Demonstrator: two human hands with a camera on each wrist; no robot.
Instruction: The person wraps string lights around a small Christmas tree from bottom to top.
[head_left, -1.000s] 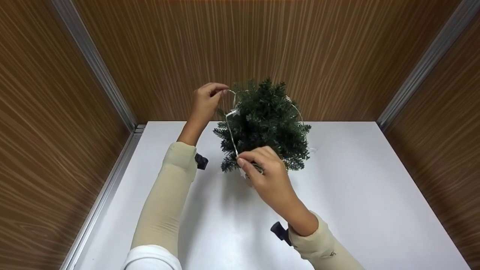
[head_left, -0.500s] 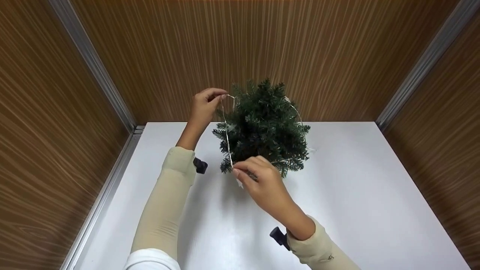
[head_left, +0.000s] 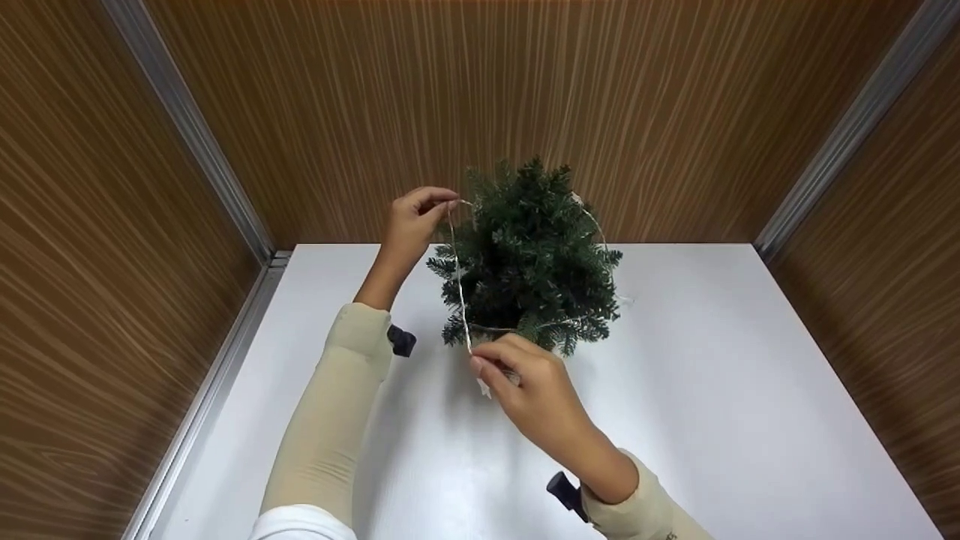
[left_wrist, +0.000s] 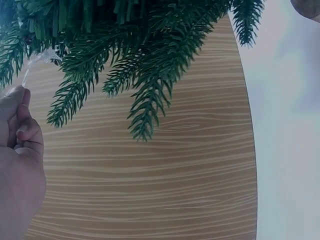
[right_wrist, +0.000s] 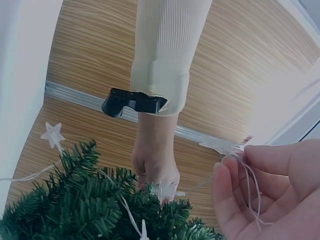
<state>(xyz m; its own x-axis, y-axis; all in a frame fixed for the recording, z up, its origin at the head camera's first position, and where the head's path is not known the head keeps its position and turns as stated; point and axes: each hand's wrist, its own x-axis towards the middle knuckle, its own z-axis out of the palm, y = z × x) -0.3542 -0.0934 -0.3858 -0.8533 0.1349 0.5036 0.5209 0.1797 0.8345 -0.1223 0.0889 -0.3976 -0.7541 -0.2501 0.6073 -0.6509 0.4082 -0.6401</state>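
A small artificial Christmas tree stands on the white table, with a string of star lights looped around it. At the tree's far left side, my left hand pinches the wire between thumb and fingertips. My right hand, in front of the tree, pinches the same wire, and a stretch of it runs fairly straight between both hands. In the right wrist view, slack wire loops inside the right hand, and a clear star sits at its fingertips. Another star sticks out beside the branches.
Wood-grain panels enclose the white table at the back and sides, with metal rails at the corners. A black wrist camera is strapped to the left sleeve, another camera to the right.
My right hand has moved down and toward me, drawing the wire along the tree's left side. The left hand has dropped slightly, still pinching the wire.
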